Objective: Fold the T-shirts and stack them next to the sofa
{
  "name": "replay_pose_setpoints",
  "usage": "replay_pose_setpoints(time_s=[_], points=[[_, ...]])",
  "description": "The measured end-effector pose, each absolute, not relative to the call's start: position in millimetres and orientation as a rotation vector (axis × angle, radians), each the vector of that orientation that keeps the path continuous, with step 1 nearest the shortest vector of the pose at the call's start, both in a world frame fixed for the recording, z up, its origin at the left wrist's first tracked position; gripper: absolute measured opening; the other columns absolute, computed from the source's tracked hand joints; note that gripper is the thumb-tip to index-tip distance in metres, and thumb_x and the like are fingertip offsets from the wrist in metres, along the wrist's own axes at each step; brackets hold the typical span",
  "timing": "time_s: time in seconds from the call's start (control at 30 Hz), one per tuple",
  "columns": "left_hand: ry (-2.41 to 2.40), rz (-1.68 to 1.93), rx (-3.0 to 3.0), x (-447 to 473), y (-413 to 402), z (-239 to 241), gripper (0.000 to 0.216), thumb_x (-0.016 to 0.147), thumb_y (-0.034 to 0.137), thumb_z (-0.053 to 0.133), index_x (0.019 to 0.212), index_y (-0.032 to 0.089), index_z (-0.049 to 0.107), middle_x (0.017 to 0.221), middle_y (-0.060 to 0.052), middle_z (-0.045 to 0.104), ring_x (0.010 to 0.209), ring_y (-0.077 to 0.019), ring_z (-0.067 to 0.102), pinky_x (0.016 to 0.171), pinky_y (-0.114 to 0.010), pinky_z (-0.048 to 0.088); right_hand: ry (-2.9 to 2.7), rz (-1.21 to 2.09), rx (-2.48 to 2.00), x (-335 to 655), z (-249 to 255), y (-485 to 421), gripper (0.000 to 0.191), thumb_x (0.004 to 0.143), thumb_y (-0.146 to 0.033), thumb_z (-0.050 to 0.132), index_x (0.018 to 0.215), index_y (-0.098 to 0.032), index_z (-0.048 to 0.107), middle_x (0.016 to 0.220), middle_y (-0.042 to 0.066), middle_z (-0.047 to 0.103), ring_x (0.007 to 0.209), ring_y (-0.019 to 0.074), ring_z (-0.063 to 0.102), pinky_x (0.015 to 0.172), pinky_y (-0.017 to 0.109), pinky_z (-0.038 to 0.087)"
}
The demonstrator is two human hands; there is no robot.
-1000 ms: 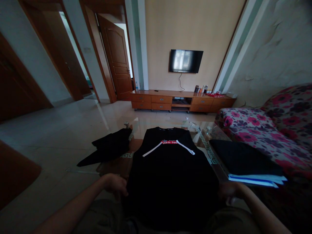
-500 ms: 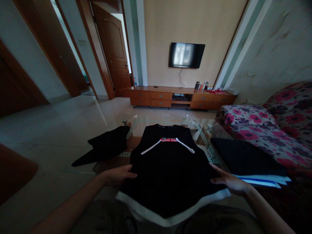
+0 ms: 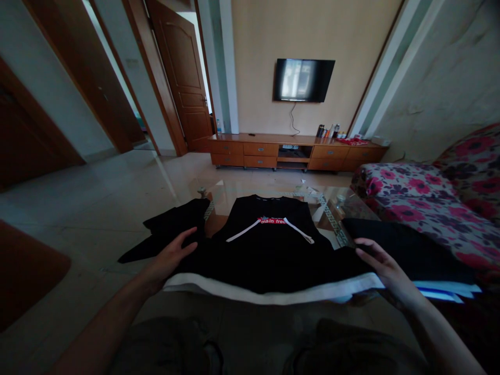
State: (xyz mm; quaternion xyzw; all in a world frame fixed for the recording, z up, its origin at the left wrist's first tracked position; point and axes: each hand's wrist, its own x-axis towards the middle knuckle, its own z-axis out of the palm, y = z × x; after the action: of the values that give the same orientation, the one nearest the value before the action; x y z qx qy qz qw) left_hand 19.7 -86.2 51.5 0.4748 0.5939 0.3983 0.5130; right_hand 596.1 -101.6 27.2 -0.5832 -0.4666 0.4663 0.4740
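A black shirt (image 3: pixel 269 260) lies spread front up on a glass coffee table (image 3: pixel 230 188). It has a white hem, two white strips and a red printed patch. By its lower left edge is my left hand (image 3: pixel 175 255), fingers and thumb visibly apart. My right hand (image 3: pixel 380 263) is at the lower right edge, with the cloth between thumb and fingers. The white hem runs nearly straight along the near side. Left of the shirt lies another black garment (image 3: pixel 172 224), and a folded dark garment (image 3: pixel 406 250) with white and blue edges lies to the right.
A flowered sofa (image 3: pixel 414 203) stands at the right. Across the tiled floor (image 3: pixel 117 182) are a low wooden cabinet (image 3: pixel 260 151), with bottles and cans on top, and a wall-mounted television (image 3: pixel 303 80). A brown object (image 3: pixel 31 276) juts in at the left.
Both hands have moved up and outward along the shirt's sides. Its lower part is spread wider and the hem, sagging before, is flatter and higher. My left fingers have parted.
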Motion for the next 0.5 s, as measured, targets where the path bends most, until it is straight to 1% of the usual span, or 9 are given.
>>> replay_pose_setpoints(time_s=[0.03, 0.1, 0.13, 0.2, 0.27, 0.33, 0.37, 0.43, 0.5], points=[[1.410, 1.004, 1.124, 18.7, -85.5, 55.3, 0.074, 0.084, 0.052, 0.071, 0.149, 0.029, 0.045, 0.129, -0.009, 0.069, 0.102, -0.0241, 0.071, 0.080, -0.032, 0.059, -1.062, 1.195, -1.426, 597.4, 28.7, -103.0, 0.058, 0.082, -0.052, 0.075, 0.133, -0.030, 0.057, 0.076, -0.002, 0.070, 0.050, 0.0127, 0.062, 0.044, 0.020, 0.052], [1.360, 1.043, 1.069, 10.6, -84.2, 59.0, 0.062, 0.084, 0.048, 0.071, 0.140, 0.027, 0.055, 0.115, -0.006, 0.073, 0.087, -0.0212, 0.072, 0.069, -0.028, 0.058, -0.936, 1.276, -1.422, 604.0, 30.9, -106.7, 0.054, 0.084, -0.051, 0.072, 0.131, -0.029, 0.059, 0.060, -0.004, 0.061, 0.038, 0.0107, 0.053, 0.034, 0.018, 0.042], [1.322, 1.033, 1.029, 4.3, -84.0, 58.9, 0.056, 0.084, 0.046, 0.071, 0.134, 0.025, 0.060, 0.107, -0.005, 0.074, 0.078, -0.0197, 0.071, 0.063, -0.026, 0.056, -0.890, 1.304, -1.407, 608.5, 31.6, -108.9, 0.053, 0.084, -0.049, 0.071, 0.132, -0.030, 0.059, 0.057, -0.005, 0.059, 0.037, 0.0109, 0.052, 0.034, 0.018, 0.042], [1.216, 1.013, 0.963, -9.1, -85.1, 56.4, 0.051, 0.080, 0.043, 0.071, 0.125, 0.020, 0.065, 0.098, -0.007, 0.074, 0.068, -0.0190, 0.069, 0.059, -0.026, 0.054, -0.826, 1.363, -1.329, 617.4, 32.1, -112.8, 0.053, 0.082, -0.044, 0.071, 0.132, -0.030, 0.061, 0.063, -0.001, 0.064, 0.045, 0.0136, 0.061, 0.041, 0.020, 0.050], [1.123, 1.007, 0.976, -17.8, -87.6, 53.5, 0.059, 0.075, 0.041, 0.073, 0.128, 0.019, 0.064, 0.100, -0.010, 0.074, 0.074, -0.0230, 0.070, 0.065, -0.030, 0.056, -0.801, 1.371, -1.200, 622.7, 31.4, -115.2, 0.056, 0.073, -0.039, 0.073, 0.128, -0.028, 0.066, 0.084, 0.005, 0.074, 0.066, 0.0198, 0.072, 0.060, 0.027, 0.061], [1.137, 1.008, 1.090, -18.0, -89.7, 52.1, 0.072, 0.068, 0.039, 0.079, 0.135, 0.020, 0.060, 0.109, -0.012, 0.073, 0.088, -0.0279, 0.072, 0.073, -0.033, 0.058, -0.826, 1.333, -1.145, 623.0, 29.8, -115.2, 0.060, 0.064, -0.033, 0.078, 0.123, -0.028, 0.069, 0.107, 0.009, 0.075, 0.090, 0.0258, 0.074, 0.081, 0.033, 0.062], [1.187, 1.005, 1.173, -15.4, -89.8, 51.9, 0.077, 0.064, 0.036, 0.082, 0.137, 0.022, 0.060, 0.113, -0.012, 0.072, 0.094, -0.0293, 0.071, 0.077, -0.033, 0.058, -0.845, 1.306, -1.161, 622.0, 28.6, -114.4, 0.062, 0.062, -0.030, 0.081, 0.122, -0.028, 0.069, 0.111, 0.009, 0.075, 0.095, 0.0269, 0.073, 0.086, 0.034, 0.060], [1.325, 0.978, 1.348, -7.7, -87.6, 51.5, 0.077, 0.056, 0.031, 0.088, 0.130, 0.023, 0.065, 0.117, -0.010, 0.072, 0.102, -0.0305, 0.069, 0.081, -0.033, 0.057, -0.873, 1.261, -1.232, 619.8, 25.4, -111.6, 0.064, 0.062, -0.029, 0.087, 0.123, -0.030, 0.068, 0.107, 0.007, 0.075, 0.092, 0.0252, 0.073, 0.085, 0.034, 0.059], [1.449, 0.928, 1.509, -1.3, -82.6, 49.7, 0.060, 0.055, 0.030, 0.087, 0.111, 0.021, 0.073, 0.110, -0.008, 0.073, 0.102, -0.0304, 0.067, 0.083, -0.034, 0.056, -0.893, 1.188, -1.267, 620.2, 20.9, -108.1, 0.057, 0.064, -0.036, 0.089, 0.117, -0.029, 0.071, 0.094, 0.005, 0.075, 0.079, 0.0220, 0.072, 0.074, 0.030, 0.059]])
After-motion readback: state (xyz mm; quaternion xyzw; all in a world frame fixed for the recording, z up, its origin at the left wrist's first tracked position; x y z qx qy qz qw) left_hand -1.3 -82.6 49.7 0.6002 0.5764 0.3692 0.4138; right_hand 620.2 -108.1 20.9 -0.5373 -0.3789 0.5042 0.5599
